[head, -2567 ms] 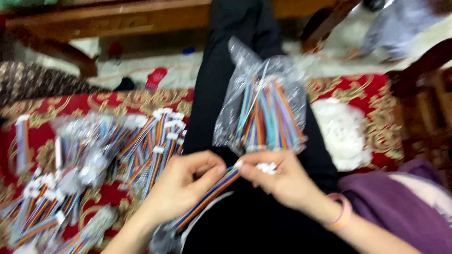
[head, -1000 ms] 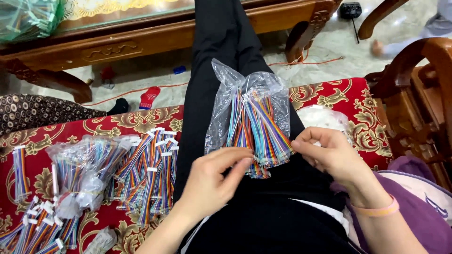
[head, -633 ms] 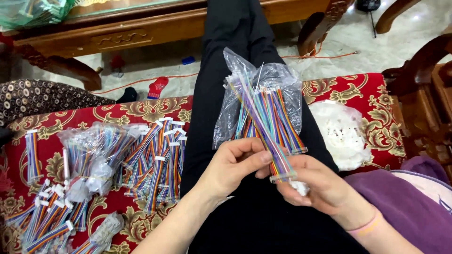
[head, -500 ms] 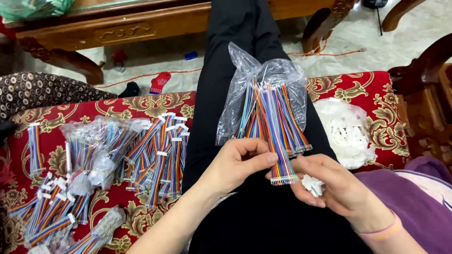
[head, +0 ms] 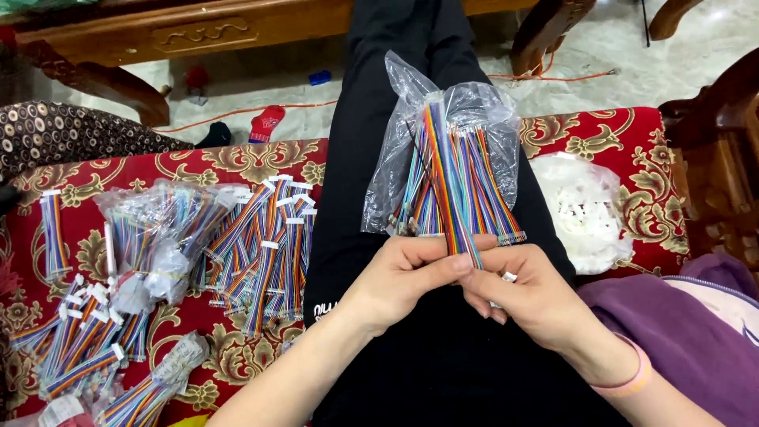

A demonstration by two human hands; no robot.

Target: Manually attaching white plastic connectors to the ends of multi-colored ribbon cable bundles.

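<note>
Both hands meet at frame centre: left hand (head: pixel 407 273) and right hand (head: pixel 526 292) pinch one rainbow ribbon cable (head: pixel 449 190) above the lap. Bundled cables (head: pixel 265 237) pile at left; more wait in the clear bag (head: pixel 451 158).

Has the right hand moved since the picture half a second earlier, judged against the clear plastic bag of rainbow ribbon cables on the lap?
Yes. The right hand has risen toward the clear plastic bag of rainbow ribbon cables, meeting the left hand just under it.
</note>
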